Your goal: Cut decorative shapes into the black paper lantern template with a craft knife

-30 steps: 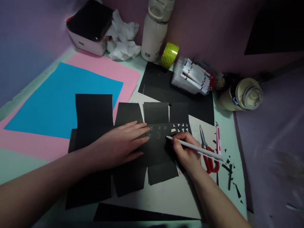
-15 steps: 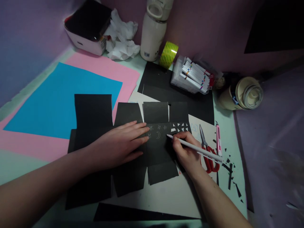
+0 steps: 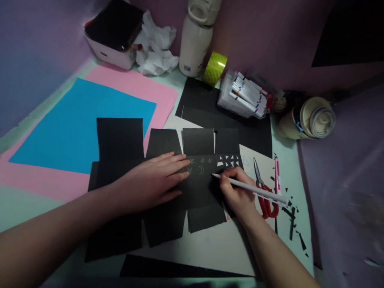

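A black card sheet with flaps along its upper and lower edges lies flat in the middle. Pale outlines of stars and a crescent moon are drawn on it, and several small triangular openings show near its right end. My left hand rests on the card, fingers stretched out and a little apart, holding nothing. In my right hand is a white pen, gripped near its tip, which touches or is just above the card right of the moon.
Red-handled scissors, a pink cutter and black scraps lie at right. Blue paper on pink sheets is at left. Behind stand a white bottle, yellow tape roll, marker box and cream container.
The pen tip has moved slightly down on the card, right of the moon. The whole view has shifted a little; my left hand keeps its place on the card.
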`<state>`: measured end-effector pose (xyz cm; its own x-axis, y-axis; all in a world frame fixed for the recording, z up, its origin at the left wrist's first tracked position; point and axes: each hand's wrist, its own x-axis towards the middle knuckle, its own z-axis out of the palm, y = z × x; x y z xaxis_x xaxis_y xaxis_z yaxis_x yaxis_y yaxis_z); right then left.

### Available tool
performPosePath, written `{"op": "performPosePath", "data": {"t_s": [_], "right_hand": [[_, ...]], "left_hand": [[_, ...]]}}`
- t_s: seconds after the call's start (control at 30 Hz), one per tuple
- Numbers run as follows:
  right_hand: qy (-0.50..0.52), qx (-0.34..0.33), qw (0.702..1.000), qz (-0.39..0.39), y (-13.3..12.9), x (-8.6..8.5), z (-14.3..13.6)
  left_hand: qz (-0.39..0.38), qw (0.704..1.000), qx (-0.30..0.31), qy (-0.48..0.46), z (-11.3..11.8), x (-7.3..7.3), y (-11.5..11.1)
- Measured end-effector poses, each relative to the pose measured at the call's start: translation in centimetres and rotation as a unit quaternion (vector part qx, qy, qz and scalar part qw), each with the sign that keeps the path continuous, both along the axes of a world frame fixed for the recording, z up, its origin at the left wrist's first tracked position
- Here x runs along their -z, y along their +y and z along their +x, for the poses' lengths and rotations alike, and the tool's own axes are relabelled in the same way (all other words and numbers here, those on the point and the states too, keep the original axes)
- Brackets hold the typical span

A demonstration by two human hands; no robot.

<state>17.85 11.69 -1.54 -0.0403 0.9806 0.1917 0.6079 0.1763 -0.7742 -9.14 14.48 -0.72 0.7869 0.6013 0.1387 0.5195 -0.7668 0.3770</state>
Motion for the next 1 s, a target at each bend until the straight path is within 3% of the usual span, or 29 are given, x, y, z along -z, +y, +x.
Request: {"op": "performPosePath", "data": {"t_s": [0.3,0.47,0.57,1.0], "right_hand": [[0.004,-0.021,1.000,-0.005,0.03,-0.05,0.06],[0.116,0.019,0.983,0.142,-0.36,0.07,-0.14],[0.120,0.024,0.976,0.181,-0.42,-0.07,-0.22],[0.117,-0.069,0.976,0.172,-0.58,-0.79,-0.07]], "left_hand": [[0.019,1.000,0.005,0.024,0.11,0.02,0.05],[0.019,0.999,0.007,0.030,0.04,-0.13,0.03],[0.019,0.999,0.011,0.027,0.02,-0.12,0.02],[0.019,0.999,0.011,0.032,-0.02,0.05,0.09]]}}
